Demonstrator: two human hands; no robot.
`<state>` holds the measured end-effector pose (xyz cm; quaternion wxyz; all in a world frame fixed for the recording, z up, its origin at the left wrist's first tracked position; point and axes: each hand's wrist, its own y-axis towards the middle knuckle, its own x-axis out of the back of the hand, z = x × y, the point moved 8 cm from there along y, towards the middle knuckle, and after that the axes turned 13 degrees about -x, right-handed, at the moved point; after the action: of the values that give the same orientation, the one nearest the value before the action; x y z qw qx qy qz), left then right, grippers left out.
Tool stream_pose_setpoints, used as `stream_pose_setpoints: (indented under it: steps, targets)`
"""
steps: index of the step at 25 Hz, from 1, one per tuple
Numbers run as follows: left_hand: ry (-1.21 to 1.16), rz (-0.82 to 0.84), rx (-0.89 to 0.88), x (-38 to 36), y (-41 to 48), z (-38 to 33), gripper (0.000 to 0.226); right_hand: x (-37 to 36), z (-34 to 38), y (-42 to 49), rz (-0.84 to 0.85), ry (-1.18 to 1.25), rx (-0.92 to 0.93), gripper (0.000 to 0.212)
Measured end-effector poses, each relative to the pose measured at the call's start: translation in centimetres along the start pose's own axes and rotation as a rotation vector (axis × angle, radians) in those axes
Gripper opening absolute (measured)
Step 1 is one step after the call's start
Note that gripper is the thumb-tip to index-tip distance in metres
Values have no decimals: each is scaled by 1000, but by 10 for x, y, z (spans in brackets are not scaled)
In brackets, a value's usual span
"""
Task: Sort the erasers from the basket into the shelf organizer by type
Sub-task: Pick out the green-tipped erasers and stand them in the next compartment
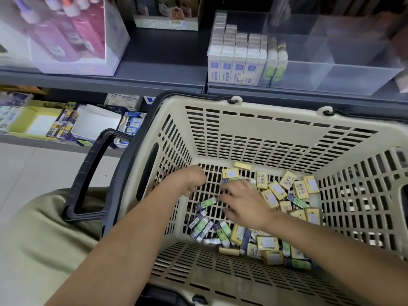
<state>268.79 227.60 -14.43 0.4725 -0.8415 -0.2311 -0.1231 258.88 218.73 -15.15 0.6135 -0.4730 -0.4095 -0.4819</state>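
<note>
A beige slatted basket (247,120) holds several loose erasers: yellow-boxed ones (287,191) at the right and green-and-purple sleeved ones (206,203) at the left and front. My left hand (194,178) is down in the basket's left part, its wrist bent and its fingers curled under out of sight. My right hand (241,203) hovers with its fingers spread over the erasers, its fingertips near a green one. On the shelf stands a clear organizer (331,71), with white-and-blue erasers (234,60) in its left compartment and green ones (276,62) beside them.
The basket's black handle (88,173) hangs down at the left over my lap. A clear box of pink bottles (66,34) stands on the shelf at upper left. Cardboard trays of stationery (66,122) line the lower shelf.
</note>
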Motion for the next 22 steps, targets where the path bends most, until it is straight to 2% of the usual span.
stream_pose_setpoints:
  steps: [3, 4, 6, 9, 12, 17, 19, 22]
  targets:
    - [-45, -47, -20, 3, 1, -2, 35, -27, 61, 1, 210, 4, 246, 54]
    - [-67, -67, -37, 5, 2, -3, 34, -37, 72, 2, 277, -59, 304, 53]
    - [-93, -76, -68, 6, 3, -7, 33, -42, 72, 3, 287, -115, 345, 46]
    - [-81, -75, -112, 5, 4, -11, 35, -26, 28, 7, 227, -46, 164, 40]
    - [-53, -72, -135, 2, 6, -13, 33, -10, -7, 6, 190, -72, 54, 45]
    - [96, 94, -183, -34, 13, -10, 34, 1, -57, -10, 282, 73, -194, 72]
    - [121, 108, -213, -43, 17, -10, 34, 7, -72, -19, 272, 92, -259, 67]
    - [198, 44, -298, -42, 21, -14, 31, 15, -75, -16, 137, 184, -387, 52]
